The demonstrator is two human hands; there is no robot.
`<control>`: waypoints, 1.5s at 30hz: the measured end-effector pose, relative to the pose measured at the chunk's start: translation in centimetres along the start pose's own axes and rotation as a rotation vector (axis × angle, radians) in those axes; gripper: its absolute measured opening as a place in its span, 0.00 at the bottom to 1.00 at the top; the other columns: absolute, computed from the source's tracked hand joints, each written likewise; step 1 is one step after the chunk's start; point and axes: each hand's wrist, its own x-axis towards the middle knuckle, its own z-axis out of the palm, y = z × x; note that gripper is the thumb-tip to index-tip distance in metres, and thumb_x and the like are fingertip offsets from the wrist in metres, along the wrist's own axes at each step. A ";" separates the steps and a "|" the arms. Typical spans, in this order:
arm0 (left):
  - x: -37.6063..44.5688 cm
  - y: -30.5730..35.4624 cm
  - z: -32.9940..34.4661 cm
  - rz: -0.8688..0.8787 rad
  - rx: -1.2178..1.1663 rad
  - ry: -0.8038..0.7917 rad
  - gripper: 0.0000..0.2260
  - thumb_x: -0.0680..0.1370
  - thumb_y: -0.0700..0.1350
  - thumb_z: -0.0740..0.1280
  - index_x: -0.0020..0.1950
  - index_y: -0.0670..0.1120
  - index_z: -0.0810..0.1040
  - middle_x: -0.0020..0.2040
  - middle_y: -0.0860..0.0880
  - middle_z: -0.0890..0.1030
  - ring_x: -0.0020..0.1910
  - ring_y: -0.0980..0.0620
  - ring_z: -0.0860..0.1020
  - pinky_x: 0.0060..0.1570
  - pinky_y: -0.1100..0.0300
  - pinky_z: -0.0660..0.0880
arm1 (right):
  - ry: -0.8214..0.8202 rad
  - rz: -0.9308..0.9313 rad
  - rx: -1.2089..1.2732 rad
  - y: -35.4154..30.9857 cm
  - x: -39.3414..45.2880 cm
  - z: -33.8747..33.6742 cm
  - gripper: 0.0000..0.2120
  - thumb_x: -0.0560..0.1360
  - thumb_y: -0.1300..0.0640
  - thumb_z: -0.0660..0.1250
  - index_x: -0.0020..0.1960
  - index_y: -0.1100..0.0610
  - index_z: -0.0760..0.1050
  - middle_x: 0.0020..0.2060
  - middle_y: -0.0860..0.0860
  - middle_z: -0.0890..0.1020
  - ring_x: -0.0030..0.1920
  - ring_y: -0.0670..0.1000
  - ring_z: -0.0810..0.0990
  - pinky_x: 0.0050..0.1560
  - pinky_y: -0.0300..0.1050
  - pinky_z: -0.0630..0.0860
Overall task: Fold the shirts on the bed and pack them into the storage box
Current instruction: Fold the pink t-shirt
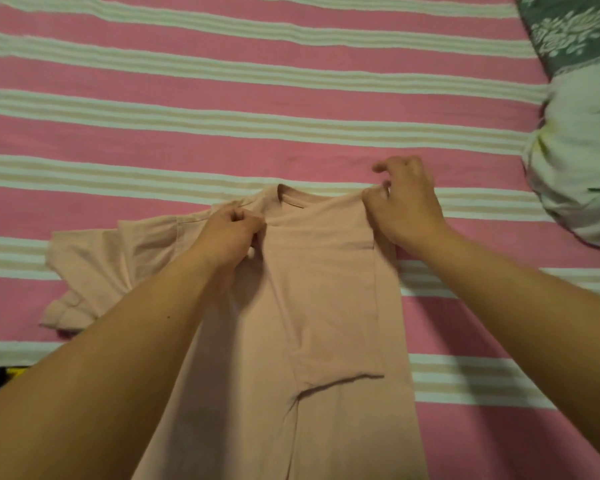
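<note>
One pink shirt (312, 306); one striped bed (222, 140); two pillows, one green floral (575, 32), one pale (579, 168); two hands, left (229, 233), right (406, 206).

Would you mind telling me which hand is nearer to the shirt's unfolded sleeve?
Left. The left hand pinches the shirt at the shoulder just beside the spread-out sleeve. The right hand grips the opposite shoulder, across the collar from it.
</note>
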 end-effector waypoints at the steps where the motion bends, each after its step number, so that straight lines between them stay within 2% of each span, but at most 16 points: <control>1: 0.0 -0.2 0.0 0.026 0.016 -0.004 0.08 0.80 0.37 0.66 0.42 0.46 0.74 0.34 0.48 0.75 0.31 0.53 0.71 0.30 0.63 0.69 | 0.069 -0.068 -0.051 -0.2 -1.1 0.2 0.18 0.78 0.56 0.63 0.68 0.54 0.73 0.62 0.53 0.71 0.66 0.54 0.67 0.59 0.40 0.63; 2: -0.3 -0.3 0.0 0.050 0.030 -0.013 0.03 0.80 0.39 0.67 0.48 0.45 0.76 0.37 0.48 0.76 0.33 0.54 0.73 0.31 0.65 0.70 | 0.093 -0.108 -0.084 -0.3 -1.9 0.4 0.19 0.79 0.56 0.62 0.70 0.54 0.72 0.64 0.52 0.71 0.66 0.54 0.66 0.60 0.40 0.62; 4: -0.7 -1.1 -0.1 0.095 0.079 -0.042 0.10 0.80 0.41 0.70 0.59 0.46 0.75 0.45 0.48 0.77 0.39 0.54 0.75 0.38 0.68 0.73 | 0.024 -0.056 -0.078 0.4 -1.9 0.6 0.19 0.81 0.54 0.63 0.71 0.51 0.72 0.66 0.52 0.70 0.68 0.55 0.64 0.62 0.42 0.62; 6: -1.1 -1.7 0.3 0.142 0.189 -0.008 0.15 0.79 0.42 0.71 0.64 0.50 0.74 0.49 0.52 0.77 0.42 0.56 0.76 0.42 0.70 0.73 | -0.075 0.047 -0.045 1.3 -0.2 0.4 0.11 0.79 0.51 0.66 0.62 0.48 0.78 0.63 0.53 0.72 0.66 0.56 0.67 0.62 0.45 0.64; 8: -1.2 -1.6 0.9 0.163 0.228 0.061 0.14 0.78 0.43 0.71 0.63 0.51 0.76 0.48 0.54 0.77 0.46 0.55 0.78 0.47 0.67 0.74 | -0.122 0.059 0.001 1.6 1.7 -0.3 0.01 0.78 0.52 0.69 0.48 0.46 0.80 0.55 0.54 0.79 0.58 0.56 0.75 0.58 0.45 0.69; 12: -0.6 -0.3 1.8 0.042 0.024 0.085 0.12 0.74 0.41 0.75 0.54 0.48 0.76 0.42 0.52 0.78 0.39 0.54 0.76 0.40 0.64 0.74 | -0.205 0.115 0.052 2.6 2.6 -2.7 0.08 0.77 0.57 0.72 0.39 0.51 0.80 0.36 0.49 0.81 0.41 0.52 0.79 0.45 0.42 0.72; 16: -0.3 0.0 2.6 -0.011 0.056 0.146 0.12 0.71 0.39 0.77 0.44 0.49 0.76 0.42 0.52 0.80 0.41 0.52 0.78 0.40 0.60 0.72 | -0.141 0.096 -0.107 3.4 2.6 -2.9 0.01 0.76 0.57 0.72 0.47 0.53 0.83 0.48 0.55 0.82 0.48 0.55 0.81 0.51 0.45 0.75; 19: 0.1 0.0 2.8 -0.027 0.055 0.179 0.13 0.72 0.37 0.75 0.40 0.50 0.73 0.40 0.52 0.78 0.43 0.49 0.77 0.43 0.58 0.73 | 0.027 0.055 -0.073 1.9 1.1 -1.8 0.13 0.78 0.59 0.66 0.63 0.56 0.77 0.60 0.55 0.74 0.57 0.55 0.76 0.59 0.46 0.72; 23: -0.4 -0.1 2.6 0.026 0.095 0.186 0.11 0.74 0.37 0.74 0.45 0.47 0.73 0.39 0.54 0.75 0.39 0.55 0.74 0.34 0.71 0.69 | 0.263 -0.210 -0.204 0.4 -4.4 -0.8 0.17 0.78 0.63 0.62 0.67 0.59 0.74 0.64 0.57 0.73 0.64 0.57 0.69 0.63 0.51 0.69; 25: -0.9 -0.1 2.7 0.050 0.099 0.194 0.10 0.75 0.36 0.73 0.45 0.46 0.73 0.39 0.53 0.75 0.39 0.55 0.74 0.31 0.77 0.67 | 0.081 -0.290 -0.325 0.9 -5.7 0.3 0.20 0.81 0.56 0.60 0.72 0.60 0.69 0.71 0.59 0.70 0.71 0.60 0.65 0.70 0.57 0.65; 29: -1.3 0.0 3.0 0.064 0.164 0.227 0.09 0.76 0.38 0.72 0.45 0.48 0.73 0.43 0.52 0.77 0.46 0.47 0.78 0.40 0.63 0.69 | -0.316 -0.086 -0.421 3.5 -4.0 1.1 0.31 0.85 0.42 0.44 0.82 0.55 0.44 0.82 0.53 0.46 0.81 0.56 0.43 0.80 0.55 0.44; 31: -2.9 0.2 3.5 0.185 0.455 0.297 0.08 0.77 0.41 0.68 0.55 0.47 0.75 0.54 0.48 0.78 0.56 0.44 0.77 0.48 0.57 0.70 | -0.340 -0.108 -0.443 4.3 -3.2 0.8 0.31 0.84 0.40 0.43 0.82 0.54 0.42 0.82 0.52 0.43 0.81 0.55 0.41 0.80 0.54 0.42; 33: -5.4 -0.7 4.8 0.533 0.797 0.296 0.14 0.78 0.44 0.66 0.64 0.46 0.75 0.64 0.43 0.74 0.63 0.42 0.72 0.60 0.48 0.68 | -0.296 -0.131 -0.431 3.8 -3.2 0.2 0.31 0.84 0.40 0.44 0.82 0.52 0.44 0.82 0.53 0.41 0.81 0.56 0.40 0.80 0.56 0.42; 36: -8.0 -4.5 6.6 0.876 1.146 0.006 0.21 0.82 0.51 0.59 0.72 0.46 0.72 0.76 0.41 0.68 0.76 0.40 0.64 0.73 0.44 0.62 | -0.120 -0.235 -0.412 1.9 -5.5 0.2 0.29 0.84 0.43 0.47 0.82 0.51 0.47 0.82 0.54 0.42 0.81 0.58 0.39 0.79 0.58 0.40; 39: -7.2 -7.7 6.4 0.744 1.338 -0.081 0.29 0.83 0.60 0.50 0.82 0.50 0.58 0.83 0.41 0.53 0.82 0.41 0.50 0.78 0.41 0.50 | -0.214 -0.360 -0.475 2.2 -8.3 2.1 0.29 0.84 0.42 0.44 0.83 0.51 0.45 0.82 0.53 0.44 0.81 0.56 0.40 0.79 0.58 0.40; 45: -6.7 -7.6 6.5 0.648 1.403 -0.149 0.31 0.82 0.62 0.46 0.84 0.52 0.50 0.83 0.42 0.45 0.82 0.42 0.42 0.79 0.41 0.42 | -0.314 -0.337 -0.571 3.8 -8.4 3.8 0.31 0.83 0.40 0.40 0.83 0.49 0.42 0.82 0.51 0.44 0.81 0.54 0.41 0.79 0.58 0.40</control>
